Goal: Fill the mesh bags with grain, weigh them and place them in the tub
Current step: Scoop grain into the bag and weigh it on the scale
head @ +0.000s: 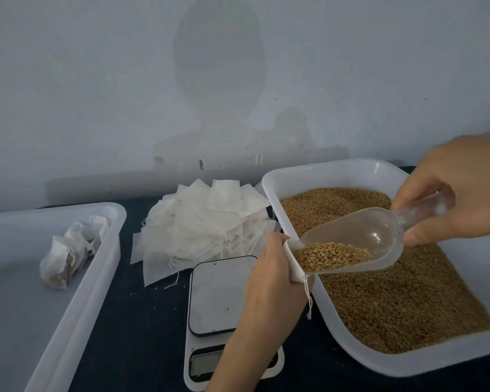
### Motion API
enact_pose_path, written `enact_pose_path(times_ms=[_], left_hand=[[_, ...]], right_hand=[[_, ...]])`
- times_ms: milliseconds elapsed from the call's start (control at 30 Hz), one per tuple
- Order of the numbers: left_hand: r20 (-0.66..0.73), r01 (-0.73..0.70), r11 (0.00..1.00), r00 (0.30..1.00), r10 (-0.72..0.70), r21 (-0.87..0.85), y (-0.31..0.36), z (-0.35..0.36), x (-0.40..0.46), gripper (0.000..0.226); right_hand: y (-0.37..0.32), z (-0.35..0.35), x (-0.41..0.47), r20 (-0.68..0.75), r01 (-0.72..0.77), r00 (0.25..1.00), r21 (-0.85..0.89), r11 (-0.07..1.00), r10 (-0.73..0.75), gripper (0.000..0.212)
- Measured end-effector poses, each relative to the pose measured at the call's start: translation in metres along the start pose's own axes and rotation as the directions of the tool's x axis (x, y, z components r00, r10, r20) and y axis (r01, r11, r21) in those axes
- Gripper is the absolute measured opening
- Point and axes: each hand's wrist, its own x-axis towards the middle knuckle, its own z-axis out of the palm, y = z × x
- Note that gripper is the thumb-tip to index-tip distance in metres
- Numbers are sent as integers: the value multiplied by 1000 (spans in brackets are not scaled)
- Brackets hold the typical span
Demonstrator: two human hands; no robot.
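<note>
- Right now my left hand pinches an empty mesh bag open at the near-left rim of the grain tray.
- My right hand curls round the handle of a clear plastic scoop, part-filled with grain.
- Risk, as I judge it: the scoop's mouth looks wider than the bag's, so kernels may spill onto the digital scale (it sits just below).
- Scoop's long axis runs upper right to lower left, with the mouth tilted down into the bag.
- Filled bags lie in the white tub, far left.
</note>
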Motion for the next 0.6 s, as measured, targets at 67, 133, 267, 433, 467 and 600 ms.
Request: enact_pose_path(times_ms=[67, 133, 267, 433, 467, 600], left_hand=[[18, -1, 999, 1000, 2, -48, 0, -1, -1, 27], [14, -23, 998, 1000, 24, -57, -1, 0, -2, 25], [-11, -14, 997, 1000, 13, -73, -4, 1, -2, 29], [-23, -29, 997, 999, 27, -77, -5, 1, -2, 29], [-25, -31, 997, 999, 29, -77, -5, 1, -1, 28], [-25, -37, 995, 999, 35, -96, -7, 1, 0, 24]], right_hand=[[0, 0, -1, -17, -4, 1000, 1, 1000, 4, 43], [0, -2, -2, -21, 2, 1000, -10, 1000, -2, 41], [2, -2, -2, -27, 17, 999, -38, 999, -18, 45], [3, -1, -1, -37, 20, 999, -42, 999, -21, 41], [3, -1, -1, -47, 15, 999, -42, 999, -17, 40], [3, 0, -3, -52, 8, 999, -14, 1000, -8, 43]])
